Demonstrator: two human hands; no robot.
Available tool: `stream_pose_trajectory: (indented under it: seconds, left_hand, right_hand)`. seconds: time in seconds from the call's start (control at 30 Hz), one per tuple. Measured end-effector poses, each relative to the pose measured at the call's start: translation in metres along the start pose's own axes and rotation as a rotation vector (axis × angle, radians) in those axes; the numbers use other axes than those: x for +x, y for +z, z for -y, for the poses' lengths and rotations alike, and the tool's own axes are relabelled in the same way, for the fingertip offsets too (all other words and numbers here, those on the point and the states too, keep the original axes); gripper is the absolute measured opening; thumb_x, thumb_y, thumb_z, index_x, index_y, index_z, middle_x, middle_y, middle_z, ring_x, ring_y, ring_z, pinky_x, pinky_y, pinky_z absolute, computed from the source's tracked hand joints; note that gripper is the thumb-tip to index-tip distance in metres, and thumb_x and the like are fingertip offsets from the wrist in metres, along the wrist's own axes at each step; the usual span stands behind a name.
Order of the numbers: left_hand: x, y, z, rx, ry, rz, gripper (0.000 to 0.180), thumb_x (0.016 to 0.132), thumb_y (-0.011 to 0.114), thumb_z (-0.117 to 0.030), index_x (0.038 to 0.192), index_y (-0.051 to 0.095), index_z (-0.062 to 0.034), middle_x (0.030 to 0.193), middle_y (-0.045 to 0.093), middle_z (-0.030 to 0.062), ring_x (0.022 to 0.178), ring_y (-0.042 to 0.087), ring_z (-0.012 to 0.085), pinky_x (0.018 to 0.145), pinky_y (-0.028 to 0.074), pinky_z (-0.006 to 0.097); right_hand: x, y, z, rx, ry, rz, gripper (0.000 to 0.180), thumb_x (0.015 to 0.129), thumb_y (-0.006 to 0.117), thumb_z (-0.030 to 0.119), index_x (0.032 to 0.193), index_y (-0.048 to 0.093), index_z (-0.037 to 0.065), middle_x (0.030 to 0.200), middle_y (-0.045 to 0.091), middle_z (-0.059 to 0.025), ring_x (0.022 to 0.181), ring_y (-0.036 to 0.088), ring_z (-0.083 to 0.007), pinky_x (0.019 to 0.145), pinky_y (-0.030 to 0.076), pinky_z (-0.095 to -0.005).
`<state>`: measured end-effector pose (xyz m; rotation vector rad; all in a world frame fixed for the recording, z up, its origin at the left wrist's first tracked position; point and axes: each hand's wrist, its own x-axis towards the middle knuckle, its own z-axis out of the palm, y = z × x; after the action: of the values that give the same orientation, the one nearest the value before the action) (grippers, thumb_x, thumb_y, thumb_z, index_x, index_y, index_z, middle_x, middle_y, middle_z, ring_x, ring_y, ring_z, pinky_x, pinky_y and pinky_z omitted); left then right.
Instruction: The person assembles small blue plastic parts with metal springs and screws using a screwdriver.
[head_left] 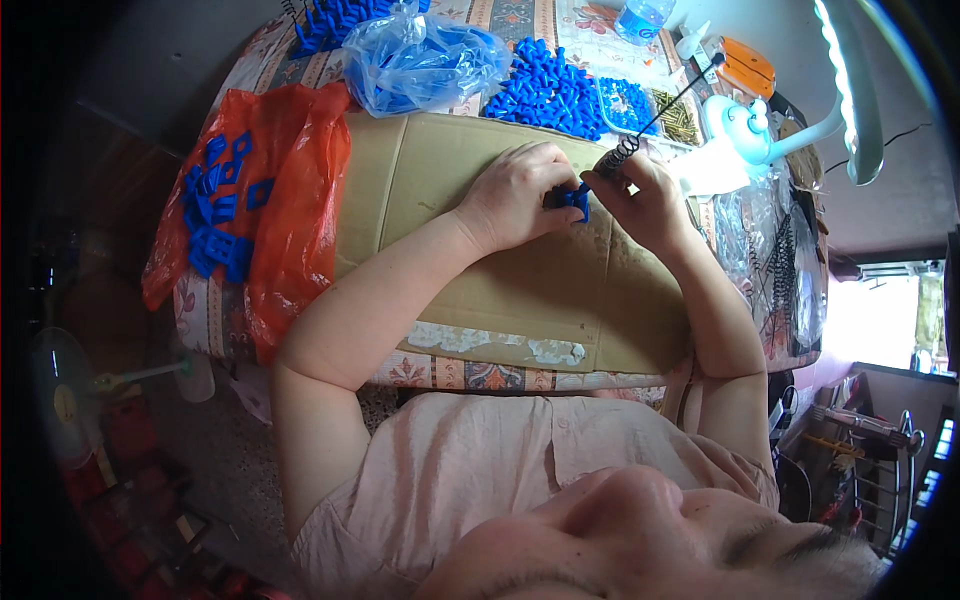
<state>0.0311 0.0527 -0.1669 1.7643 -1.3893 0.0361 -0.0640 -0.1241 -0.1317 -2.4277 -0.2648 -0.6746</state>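
My left hand [515,195] grips a small blue plastic part [574,199] over a flattened cardboard sheet [470,270] on the table. My right hand [645,195] meets it from the right, pinching a thin dark rod [668,102] that carries a row of small metal springs [620,157] and slants up to the right. The fingertips of both hands touch at the blue part. Most of that part is hidden by my fingers.
An orange plastic bag [300,180] with blue parts lies at the left. A clear blue bag [420,60], a heap of blue pieces [550,95], a tray of brass pins [675,115], a desk lamp [850,80] and a bottle [640,18] stand behind. A fan [60,395] is on the floor.
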Motion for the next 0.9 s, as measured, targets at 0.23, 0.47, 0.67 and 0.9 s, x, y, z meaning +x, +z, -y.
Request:
stream_pose_trajectory:
  seconds: [0.23,0.47,0.67,0.9]
  left_hand:
    - [0.004,0.000,-0.002,-0.228,-0.068,-0.049,0.023,0.076,0.074,-0.009,0.095,0.062,-0.0013,0.097,0.061,0.0100,0.082,0.062,0.0202,0.075,0.051,0.030]
    - [0.003,-0.002,-0.004,-0.222,-0.113,0.007,0.019,0.080,0.072,-0.009,0.095,0.064,-0.0009,0.091,0.065,0.0103,0.084,0.064,0.0219,0.077,0.051,0.032]
    - [0.002,-0.001,-0.001,-0.203,-0.102,0.025,0.016,0.081,0.071,-0.010,0.093,0.064,-0.0004,0.089,0.064,0.0106,0.082,0.064,0.0229,0.077,0.051,0.033]
    - [0.002,0.000,-0.002,-0.219,-0.100,0.011,0.016,0.081,0.071,-0.008,0.092,0.064,-0.0003,0.085,0.063,0.0094,0.079,0.062,0.0224,0.075,0.050,0.033]
  right_hand:
    - [0.002,0.000,0.005,0.073,0.001,-0.014,0.032,0.078,0.078,0.019,0.068,0.051,0.003,0.057,0.055,-0.0116,0.050,0.056,-0.0285,0.047,0.042,-0.0371]
    - [0.000,-0.004,0.000,0.005,-0.022,0.031,0.027,0.078,0.076,0.018,0.071,0.055,0.003,0.061,0.058,-0.0117,0.052,0.058,-0.0251,0.049,0.044,-0.0350]
    - [0.002,-0.012,0.007,0.045,0.034,0.028,0.016,0.080,0.074,0.013,0.081,0.062,0.002,0.068,0.064,-0.0114,0.059,0.064,-0.0226,0.054,0.049,-0.0329]
    - [0.002,-0.010,0.006,0.046,0.011,0.028,0.017,0.080,0.073,0.012,0.080,0.060,0.002,0.067,0.063,-0.0115,0.057,0.062,-0.0232,0.053,0.048,-0.0332]
